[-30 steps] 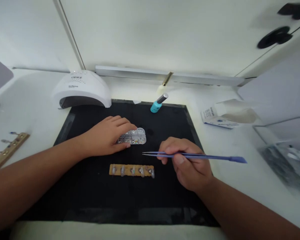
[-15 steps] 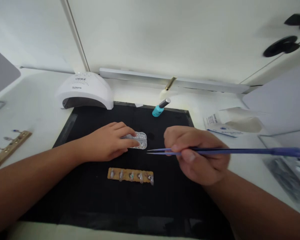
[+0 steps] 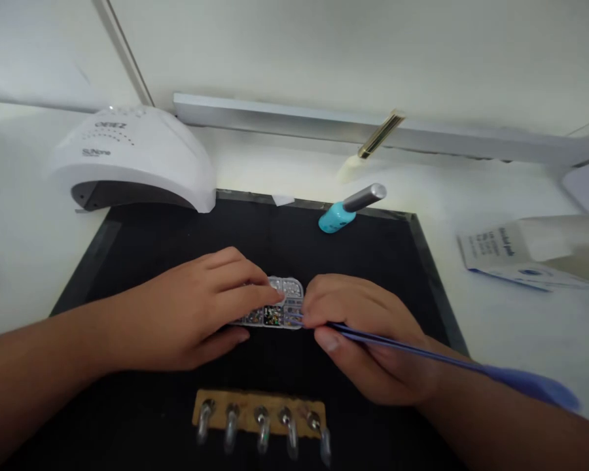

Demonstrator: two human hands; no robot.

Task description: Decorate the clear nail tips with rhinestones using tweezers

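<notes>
My left hand (image 3: 211, 307) lies over a clear compartmented rhinestone case (image 3: 273, 315), fingers across its top and thumb along the near edge. Much of the case's left part is hidden beneath it. Small silver, dark and coloured stones show in the compartments. My right hand (image 3: 373, 340) pinches blue-purple tweezers (image 3: 422, 353), whose tips are at the case's near right compartment. Whether a stone is between the tips, I cannot tell. Nearer me, a wooden strip (image 3: 248, 411) bears several clear nail tips on round metal mounts.
A black mat (image 3: 177, 242) lies under the work. At its back left stands a white nail lamp (image 3: 147, 154). A turquoise polish bottle (image 3: 336, 217) is at the back, with a gold-capped bottle (image 3: 380, 134) behind. An open paper box (image 3: 500, 252) lies to the right.
My right hand has brought the tweezers left to the case, their tips now over its right end. The view has come closer. My left hand stays on the case, with more compartments showing.
</notes>
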